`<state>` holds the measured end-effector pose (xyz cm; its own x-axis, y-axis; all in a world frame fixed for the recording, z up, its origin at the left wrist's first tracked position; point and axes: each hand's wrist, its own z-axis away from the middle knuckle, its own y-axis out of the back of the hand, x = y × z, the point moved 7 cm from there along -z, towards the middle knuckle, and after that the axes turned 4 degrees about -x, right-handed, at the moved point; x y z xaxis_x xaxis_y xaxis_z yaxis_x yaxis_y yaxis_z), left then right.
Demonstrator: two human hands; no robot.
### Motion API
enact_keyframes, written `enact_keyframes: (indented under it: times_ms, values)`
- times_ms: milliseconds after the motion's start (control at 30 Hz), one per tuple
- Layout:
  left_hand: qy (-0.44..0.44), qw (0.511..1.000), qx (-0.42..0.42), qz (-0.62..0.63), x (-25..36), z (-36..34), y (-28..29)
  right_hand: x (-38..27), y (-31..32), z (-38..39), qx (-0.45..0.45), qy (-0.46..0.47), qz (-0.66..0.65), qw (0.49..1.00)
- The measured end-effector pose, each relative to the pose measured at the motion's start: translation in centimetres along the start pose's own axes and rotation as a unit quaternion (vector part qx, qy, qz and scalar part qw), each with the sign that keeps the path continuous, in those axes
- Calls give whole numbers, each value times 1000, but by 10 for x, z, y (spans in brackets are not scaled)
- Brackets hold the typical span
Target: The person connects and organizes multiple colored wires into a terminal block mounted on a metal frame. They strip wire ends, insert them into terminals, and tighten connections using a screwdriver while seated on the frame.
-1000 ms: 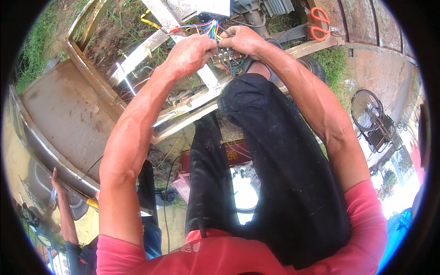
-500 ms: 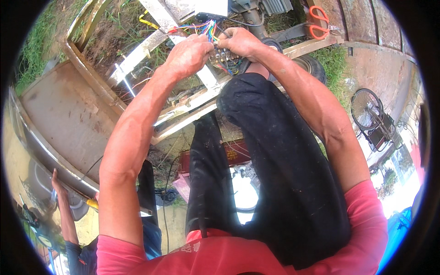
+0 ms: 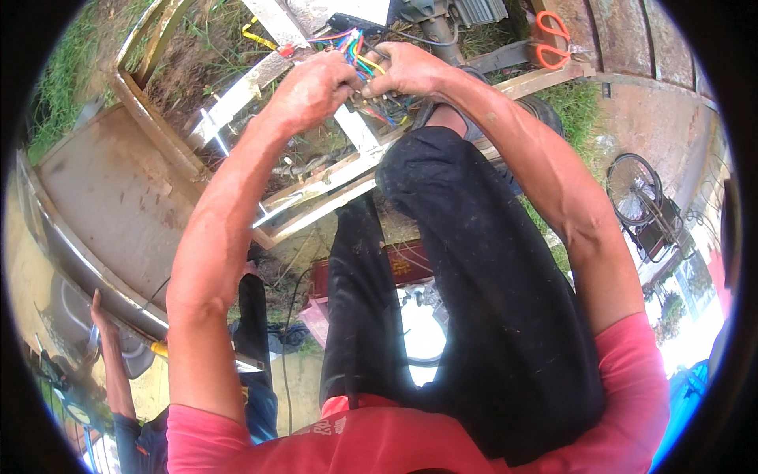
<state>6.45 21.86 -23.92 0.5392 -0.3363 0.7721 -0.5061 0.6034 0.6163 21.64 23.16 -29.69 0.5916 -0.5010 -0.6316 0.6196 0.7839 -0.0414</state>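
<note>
where both grips meet, coloured wires (image 3: 357,49) pinched between.

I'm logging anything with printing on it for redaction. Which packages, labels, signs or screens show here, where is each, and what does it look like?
Red box: low in the middle, between the person's legs, rectangular, dark red with pale markings on its face.
Shirt print: bottom edge, pale markings on the red shirt hem.
No screens or signs show; nothing printed shows near the wire bundle both hands hold.

Wire ends (image 3: 359,49) behind fingers
</note>
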Motion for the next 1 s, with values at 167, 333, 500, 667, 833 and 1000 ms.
enact_keyframes:
  times_ms: [167, 333, 500, 667, 833, 1000]
  values:
    - [16, 1000, -25, -10, -13, 7, 6, -6, -4, -13, 56, 50, 43, 996]
    - [7, 1000, -3, -26, -14, 14, 3, 16, -10, -25, 91, 49, 53, 993]
    - [25, 999, 0, -48, -9, 16, -5, 19, -17, -23, 96, 9, 72, 993]
    - [31, 998, -15, -53, -8, 13, -9, 19, -16, -17, 113, -4, 66, 991]
    - [57, 996, -37, -66, -11, 13, -14, 12, -19, -15, 95, -14, 75, 993]
    - [55, 994, -33, -85, -14, 10, -18, 16, -18, -14, 115, -1, 73, 991]
